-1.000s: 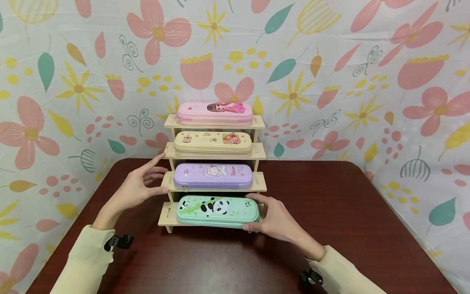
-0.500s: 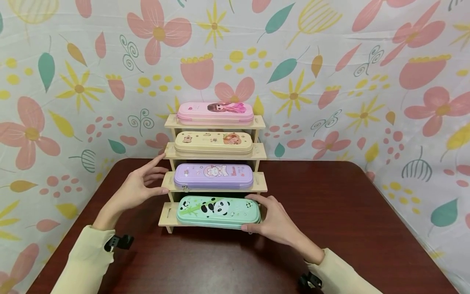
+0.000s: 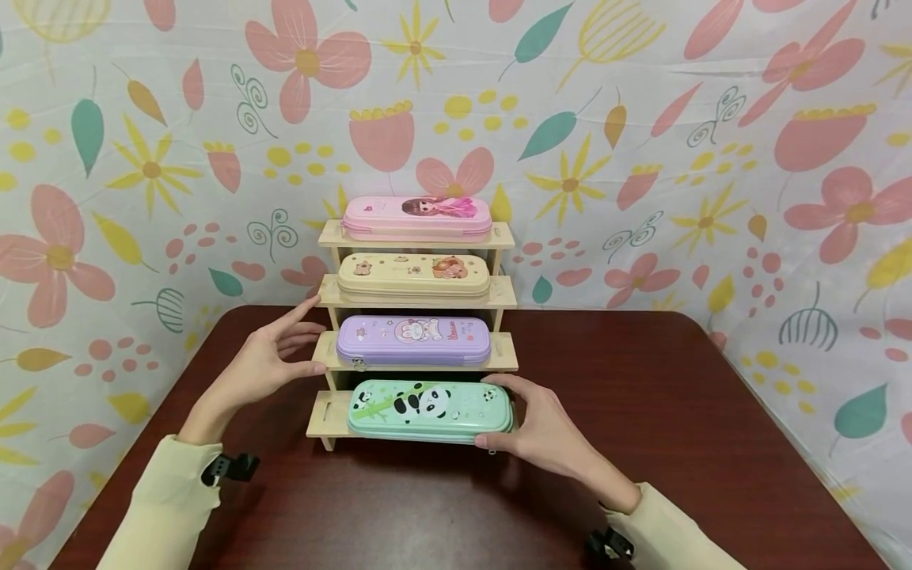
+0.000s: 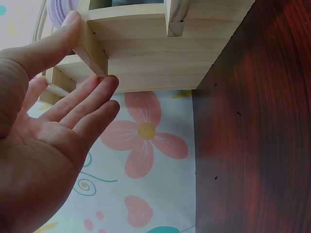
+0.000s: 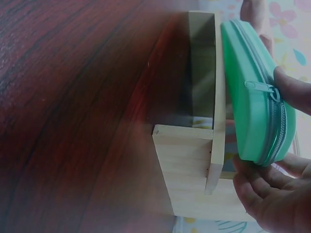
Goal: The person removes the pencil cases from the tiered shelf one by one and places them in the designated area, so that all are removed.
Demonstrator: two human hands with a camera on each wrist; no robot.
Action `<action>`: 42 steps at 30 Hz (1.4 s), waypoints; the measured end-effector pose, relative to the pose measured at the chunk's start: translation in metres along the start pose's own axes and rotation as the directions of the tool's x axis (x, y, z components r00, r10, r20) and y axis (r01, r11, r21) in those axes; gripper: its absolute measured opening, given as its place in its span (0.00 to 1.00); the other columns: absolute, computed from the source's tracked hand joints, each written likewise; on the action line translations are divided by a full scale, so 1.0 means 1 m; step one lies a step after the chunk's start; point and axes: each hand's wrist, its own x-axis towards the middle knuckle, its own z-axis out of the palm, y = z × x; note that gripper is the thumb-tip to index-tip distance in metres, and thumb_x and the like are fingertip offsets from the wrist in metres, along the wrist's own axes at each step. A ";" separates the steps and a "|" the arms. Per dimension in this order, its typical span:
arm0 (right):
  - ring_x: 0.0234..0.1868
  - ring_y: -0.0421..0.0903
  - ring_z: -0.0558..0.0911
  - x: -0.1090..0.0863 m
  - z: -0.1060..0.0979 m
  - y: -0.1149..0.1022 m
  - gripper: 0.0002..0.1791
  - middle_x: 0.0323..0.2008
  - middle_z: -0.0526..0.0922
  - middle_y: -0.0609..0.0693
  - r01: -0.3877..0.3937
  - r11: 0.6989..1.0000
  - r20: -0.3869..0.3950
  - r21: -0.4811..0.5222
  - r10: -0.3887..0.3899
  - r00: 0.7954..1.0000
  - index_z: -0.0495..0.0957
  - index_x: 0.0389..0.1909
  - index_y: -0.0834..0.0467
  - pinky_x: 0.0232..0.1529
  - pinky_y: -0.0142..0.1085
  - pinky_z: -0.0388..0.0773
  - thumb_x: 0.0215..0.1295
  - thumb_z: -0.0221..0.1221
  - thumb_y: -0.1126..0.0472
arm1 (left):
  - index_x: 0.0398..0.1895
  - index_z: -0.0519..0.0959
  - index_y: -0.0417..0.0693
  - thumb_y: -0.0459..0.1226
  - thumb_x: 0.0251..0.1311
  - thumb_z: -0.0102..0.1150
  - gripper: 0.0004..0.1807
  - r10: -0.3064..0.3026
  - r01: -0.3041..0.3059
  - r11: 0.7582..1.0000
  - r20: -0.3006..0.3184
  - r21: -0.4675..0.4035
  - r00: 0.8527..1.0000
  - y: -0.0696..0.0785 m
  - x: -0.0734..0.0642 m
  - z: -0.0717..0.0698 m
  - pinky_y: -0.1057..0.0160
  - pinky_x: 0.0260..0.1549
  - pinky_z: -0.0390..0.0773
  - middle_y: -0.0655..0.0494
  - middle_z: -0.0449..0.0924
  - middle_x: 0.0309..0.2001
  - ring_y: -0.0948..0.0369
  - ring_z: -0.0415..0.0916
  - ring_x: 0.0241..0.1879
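Note:
A mint green panda pencil case point(image 3: 427, 412) lies over the lowest tier of a wooden stepped rack point(image 3: 328, 416). My right hand point(image 3: 545, 427) grips its right end between thumb and fingers. In the right wrist view, the zipped end of the pencil case stands a little off the board. My left hand point(image 3: 267, 360) touches the rack's left side with outstretched fingers, the thumb point(image 4: 68, 26) against the end of one tier. A purple pencil case point(image 3: 413, 340), a cream pencil case point(image 3: 413, 275) and a pink pencil case point(image 3: 416, 218) sit on the tiers above.
The rack stands on a dark reddish-brown table point(image 3: 641, 396). Behind it hangs a white cloth point(image 3: 570, 103) printed with flowers and leaves. A black strap point(image 3: 228, 469) is on the left wrist and another black strap point(image 3: 609, 545) on the right.
The green pencil case has shifted slightly to the right along the lowest tier, with the right hand moving along with it. The left hand keeps its place at the rack's side.

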 end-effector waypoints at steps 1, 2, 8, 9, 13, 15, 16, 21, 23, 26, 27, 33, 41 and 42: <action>0.41 0.44 0.81 0.000 -0.001 0.000 0.40 0.50 0.85 0.43 0.003 1.000 0.000 0.004 -0.003 1.000 0.82 0.62 0.50 0.41 0.39 0.80 0.44 0.86 0.53 | 0.86 0.54 0.62 0.33 0.59 0.79 0.57 0.000 0.000 1.000 0.001 0.000 1.000 0.000 0.000 0.000 0.39 0.64 0.73 0.37 0.78 0.65 0.42 0.77 0.64; 0.41 0.45 0.81 -0.001 -0.001 0.001 0.41 0.50 0.85 0.43 0.004 1.000 0.002 0.014 -0.004 1.000 0.82 0.62 0.51 0.42 0.41 0.81 0.44 0.86 0.54 | 0.86 0.54 0.62 0.33 0.59 0.79 0.57 0.001 -0.001 1.000 0.001 0.000 1.000 0.000 0.000 0.000 0.39 0.64 0.73 0.37 0.78 0.65 0.42 0.77 0.65; 0.43 0.44 0.85 -0.003 -0.006 0.004 0.41 0.51 0.86 0.45 -0.002 0.994 0.035 0.109 -0.001 0.999 0.81 0.64 0.55 0.46 0.43 0.83 0.46 0.85 0.56 | 0.86 0.54 0.62 0.32 0.59 0.79 0.57 0.006 -0.006 1.000 -0.001 -0.005 1.000 -0.001 0.000 0.000 0.42 0.64 0.74 0.36 0.77 0.65 0.43 0.77 0.65; 0.43 0.44 0.85 -0.003 -0.007 0.004 0.41 0.51 0.86 0.45 -0.006 0.993 0.041 0.120 0.001 0.999 0.81 0.64 0.54 0.46 0.41 0.83 0.46 0.85 0.56 | 0.86 0.55 0.63 0.31 0.58 0.79 0.57 0.007 -0.007 1.000 -0.002 -0.008 1.000 -0.001 0.001 0.000 0.43 0.64 0.74 0.36 0.77 0.65 0.43 0.77 0.64; 0.46 0.46 0.84 -0.005 -0.011 0.007 0.40 0.51 0.85 0.46 -0.018 0.988 0.056 0.151 0.009 0.998 0.81 0.64 0.52 0.48 0.39 0.82 0.47 0.85 0.56 | 0.86 0.55 0.64 0.31 0.58 0.79 0.57 0.009 -0.009 1.000 -0.002 -0.014 1.000 -0.002 0.002 0.000 0.43 0.64 0.74 0.36 0.77 0.65 0.44 0.77 0.64; 0.48 0.47 0.84 -0.006 -0.014 0.009 0.40 0.52 0.85 0.46 -0.020 0.986 0.065 0.166 0.009 0.998 0.81 0.63 0.52 0.49 0.37 0.81 0.47 0.85 0.56 | 0.86 0.55 0.64 0.31 0.59 0.79 0.57 0.006 -0.006 1.000 -0.003 -0.015 1.000 -0.002 0.002 0.000 0.43 0.64 0.74 0.36 0.77 0.65 0.44 0.77 0.64; 0.48 0.48 0.83 -0.006 -0.015 0.010 0.40 0.52 0.85 0.47 -0.019 0.984 0.069 0.175 0.007 0.998 0.81 0.63 0.52 0.50 0.37 0.81 0.47 0.85 0.56 | 0.86 0.55 0.64 0.31 0.59 0.79 0.57 0.005 -0.005 1.000 -0.003 -0.015 1.000 -0.001 0.002 0.000 0.43 0.64 0.74 0.36 0.77 0.65 0.44 0.77 0.65; 0.50 0.51 0.82 -0.008 -0.021 0.014 0.41 0.52 0.85 0.50 -0.014 0.973 0.076 0.232 -0.004 0.997 0.81 0.64 0.54 0.50 0.36 0.80 0.46 0.85 0.59 | 0.86 0.55 0.64 0.30 0.58 0.79 0.57 0.001 -0.001 1.000 -0.005 -0.013 1.000 -0.001 0.002 0.001 0.43 0.64 0.74 0.35 0.77 0.66 0.42 0.77 0.65; 0.50 0.53 0.82 -0.008 -0.025 0.016 0.41 0.53 0.85 0.51 -0.018 0.968 0.075 0.249 -0.001 0.997 0.80 0.64 0.55 0.50 0.36 0.80 0.46 0.85 0.60 | 0.86 0.55 0.63 0.31 0.58 0.79 0.57 0.003 -0.003 1.000 -0.005 -0.014 1.000 -0.001 0.002 0.001 0.43 0.64 0.74 0.35 0.77 0.66 0.42 0.76 0.65; 0.49 0.55 0.81 -0.010 -0.031 0.016 0.41 0.52 0.84 0.53 -0.028 0.963 0.077 0.268 0.008 0.997 0.80 0.65 0.56 0.48 0.36 0.82 0.47 0.85 0.62 | 0.86 0.55 0.63 0.30 0.58 0.79 0.57 0.003 -0.003 1.000 -0.005 -0.018 1.000 -0.001 0.002 0.001 0.43 0.64 0.74 0.35 0.76 0.66 0.41 0.76 0.66; 0.49 0.56 0.81 -0.011 -0.034 0.017 0.41 0.52 0.84 0.54 -0.029 0.962 0.077 0.272 0.008 0.997 0.79 0.65 0.56 0.48 0.36 0.82 0.47 0.84 0.62 | 0.86 0.55 0.63 0.30 0.58 0.79 0.57 0.003 -0.003 1.000 -0.006 -0.019 1.000 -0.001 0.002 0.001 0.43 0.64 0.74 0.35 0.76 0.67 0.41 0.75 0.66; 0.49 0.57 0.80 -0.017 -0.048 0.019 0.41 0.53 0.83 0.55 -0.008 0.962 0.075 0.271 -0.012 0.997 0.78 0.66 0.60 0.45 0.38 0.83 0.49 0.83 0.64 | 0.86 0.54 0.64 0.29 0.59 0.78 0.57 0.003 -0.003 0.999 -0.002 -0.037 1.000 -0.003 0.002 0.001 0.46 0.65 0.73 0.38 0.74 0.69 0.42 0.74 0.68; 0.48 0.53 0.81 -0.026 -0.075 0.023 0.40 0.54 0.83 0.55 0.012 0.966 0.057 0.258 -0.027 0.998 0.78 0.67 0.58 0.44 0.38 0.85 0.51 0.82 0.66 | 0.86 0.55 0.65 0.29 0.59 0.78 0.57 -0.002 0.002 0.999 -0.001 -0.048 1.000 -0.004 0.002 0.001 0.46 0.64 0.74 0.37 0.75 0.68 0.43 0.75 0.67; 0.48 0.52 0.81 -0.027 -0.079 0.024 0.40 0.54 0.83 0.55 0.014 0.969 0.051 0.248 -0.028 0.998 0.79 0.67 0.57 0.44 0.38 0.85 0.51 0.82 0.66 | 0.86 0.55 0.64 0.30 0.59 0.78 0.57 -0.002 0.002 0.999 -0.001 -0.049 1.000 -0.003 0.002 0.000 0.46 0.65 0.74 0.37 0.75 0.68 0.43 0.74 0.67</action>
